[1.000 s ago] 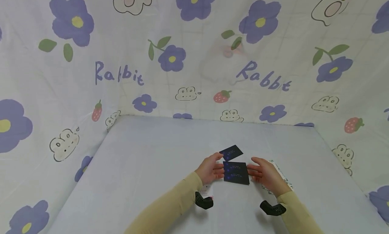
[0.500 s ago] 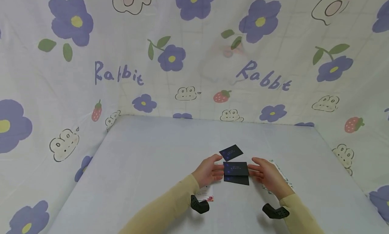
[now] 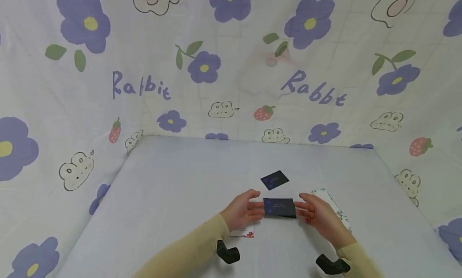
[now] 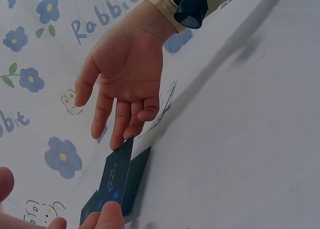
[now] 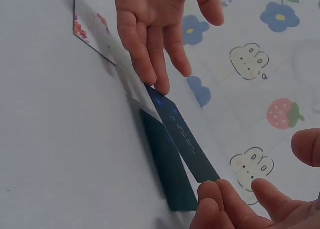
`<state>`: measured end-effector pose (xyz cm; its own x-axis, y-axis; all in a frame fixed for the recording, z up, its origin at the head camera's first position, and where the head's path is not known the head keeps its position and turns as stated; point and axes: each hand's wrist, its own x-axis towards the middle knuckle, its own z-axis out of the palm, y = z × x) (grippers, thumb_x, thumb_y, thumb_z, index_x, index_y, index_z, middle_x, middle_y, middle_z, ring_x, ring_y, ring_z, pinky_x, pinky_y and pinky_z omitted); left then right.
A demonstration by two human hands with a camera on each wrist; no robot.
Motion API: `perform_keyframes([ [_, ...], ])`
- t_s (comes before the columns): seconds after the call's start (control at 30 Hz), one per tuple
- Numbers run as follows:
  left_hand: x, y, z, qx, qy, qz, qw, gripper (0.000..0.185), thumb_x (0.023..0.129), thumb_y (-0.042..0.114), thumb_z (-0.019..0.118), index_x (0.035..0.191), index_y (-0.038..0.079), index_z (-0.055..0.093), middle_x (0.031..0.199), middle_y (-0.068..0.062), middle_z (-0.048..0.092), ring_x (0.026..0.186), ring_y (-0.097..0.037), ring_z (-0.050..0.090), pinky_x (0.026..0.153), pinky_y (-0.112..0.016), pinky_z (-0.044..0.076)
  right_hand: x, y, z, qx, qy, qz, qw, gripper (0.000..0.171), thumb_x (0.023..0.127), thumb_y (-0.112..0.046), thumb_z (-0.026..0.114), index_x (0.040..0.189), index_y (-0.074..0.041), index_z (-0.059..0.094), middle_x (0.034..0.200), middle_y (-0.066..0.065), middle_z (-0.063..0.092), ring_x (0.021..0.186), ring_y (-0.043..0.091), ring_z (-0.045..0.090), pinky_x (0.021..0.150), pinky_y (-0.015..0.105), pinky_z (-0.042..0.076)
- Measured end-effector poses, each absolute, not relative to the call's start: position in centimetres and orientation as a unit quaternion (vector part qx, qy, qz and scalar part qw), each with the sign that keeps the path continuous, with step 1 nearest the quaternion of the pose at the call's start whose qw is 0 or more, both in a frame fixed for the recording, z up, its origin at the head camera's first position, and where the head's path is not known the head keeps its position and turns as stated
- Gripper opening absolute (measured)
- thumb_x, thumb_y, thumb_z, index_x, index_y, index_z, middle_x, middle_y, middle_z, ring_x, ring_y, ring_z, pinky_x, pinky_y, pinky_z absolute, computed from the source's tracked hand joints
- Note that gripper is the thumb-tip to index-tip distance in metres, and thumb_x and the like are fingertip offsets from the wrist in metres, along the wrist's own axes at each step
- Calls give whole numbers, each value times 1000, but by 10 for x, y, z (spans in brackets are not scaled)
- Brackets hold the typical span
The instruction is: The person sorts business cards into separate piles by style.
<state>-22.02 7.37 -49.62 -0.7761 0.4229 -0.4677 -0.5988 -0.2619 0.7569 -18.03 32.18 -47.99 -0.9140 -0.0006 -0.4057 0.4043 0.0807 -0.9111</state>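
In the head view, a dark card (image 3: 279, 207) with blue spots and small print is held level between the fingertips of both hands. My left hand (image 3: 242, 210) touches its left edge with extended fingers, thumb raised off it. At its right edge are the straight fingertips of my right hand (image 3: 319, 214), thumb likewise apart. Both wrist views show the held card tilted just above a second dark card (image 5: 165, 164), which the upper card nearly hides in the head view. Beyond the hands, a third dark card (image 3: 274, 180) lies flat at an angle.
A white card with red flowers (image 3: 245, 232) lies partly under the left hand. A white card with green leaves (image 3: 330, 201) sits beside the right hand, partly covered by it. The white tabletop (image 3: 180, 177) meets a flowered cloth backdrop (image 3: 238, 89).
Both hands have drawn slightly toward the person, bringing the upper dark card over the lower one, which showed more half a second ago. The far dark card has stayed in place.
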Motion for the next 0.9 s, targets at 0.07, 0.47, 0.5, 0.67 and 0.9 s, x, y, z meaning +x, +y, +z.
perform_keyframes([
  [0.07, -217, 72, -497, -86, 516, 788, 324, 62, 99, 28, 53, 151, -2, 39, 148, -37, 45, 136, -49, 50, 115, -54, 43, -176, 322, -481, 139, 714, -669, 154, 64, 109, -39, 43, 155, 2, 24, 120, -1, 71, 95, 8, 66, 81, 28, 49],
  [0.47, -191, 67, -500, -80, 535, 766, 348, 60, 99, 27, 52, 150, -3, 41, 143, -38, 50, 132, -49, 54, 112, -54, 47, -151, 326, -490, 149, 709, -666, 179, 64, 108, -38, 44, 154, 4, 27, 116, -1, 73, 94, 8, 69, 78, 28, 52],
  [0.5, -189, 66, -501, -81, 538, 763, 349, 60, 99, 27, 53, 150, -4, 42, 142, -37, 52, 131, -49, 56, 111, -55, 47, -150, 325, -491, 154, 713, -660, 182, 65, 108, -39, 45, 153, 4, 27, 117, 1, 73, 94, 9, 69, 78, 29, 52],
  [0.67, -184, 63, -502, -81, 543, 759, 349, 59, 99, 27, 53, 147, -5, 44, 137, -37, 56, 127, -48, 59, 108, -55, 50, -146, 321, -489, 158, 733, -634, 191, 64, 108, -40, 44, 152, 5, 30, 125, 11, 71, 95, 12, 69, 77, 30, 51],
  [0.9, -180, 59, -505, -84, 553, 749, 356, 56, 99, 28, 52, 144, -5, 48, 131, -33, 61, 118, -41, 66, 104, -52, 53, -138, 316, -487, 154, 743, -623, 191, 58, 108, -34, 43, 150, 5, 34, 123, 11, 73, 94, 12, 70, 76, 30, 51],
])
